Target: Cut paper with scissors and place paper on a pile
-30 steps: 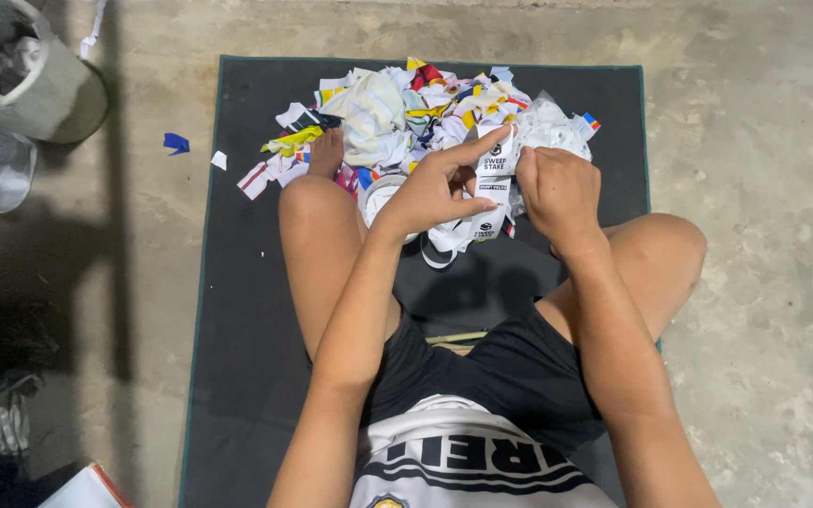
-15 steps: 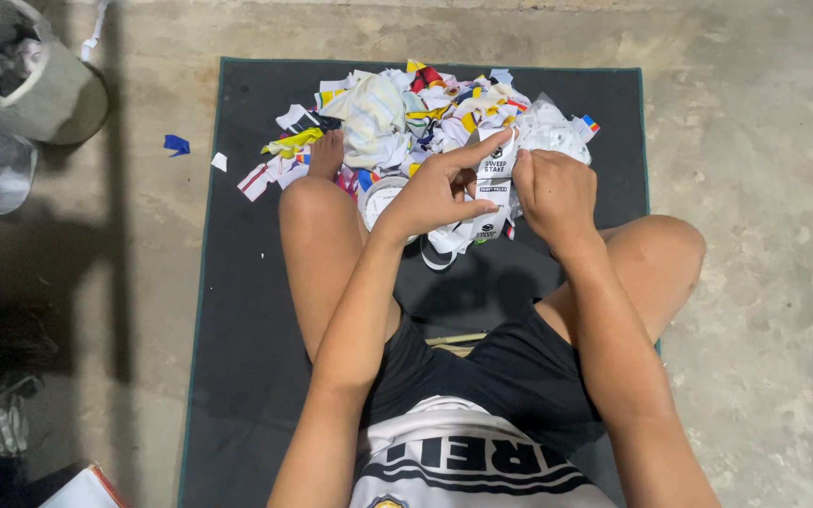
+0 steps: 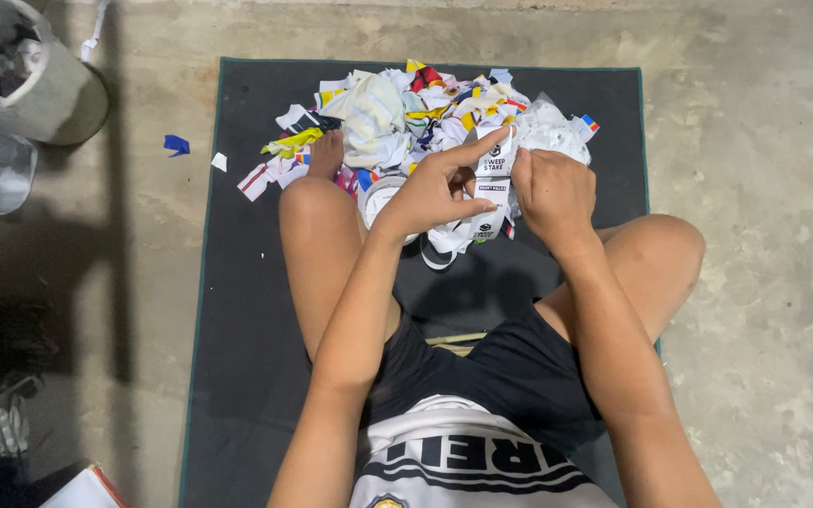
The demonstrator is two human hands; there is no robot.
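I sit on a dark mat (image 3: pixel 237 310) with my legs stretched toward a heap of torn paper scraps (image 3: pixel 406 113), white and many-coloured. Both hands grip one white printed paper strip (image 3: pixel 493 179) above the near edge of the heap. My left hand (image 3: pixel 435 188) pinches its left side, with the forefinger stretched along the top. My right hand (image 3: pixel 552 188) is closed on its right side. More white strips hang loose below the held piece.
A grey bin (image 3: pixel 39 85) with a plastic liner stands at the far left on the concrete floor. A blue scrap (image 3: pixel 176 144) and a white scrap (image 3: pixel 219 162) lie beside the mat. A thin wooden stick (image 3: pixel 454 341) lies between my thighs.
Hardly anything has moved. Both hands stay on the same paper strip, with only slight shifts of the fingers.
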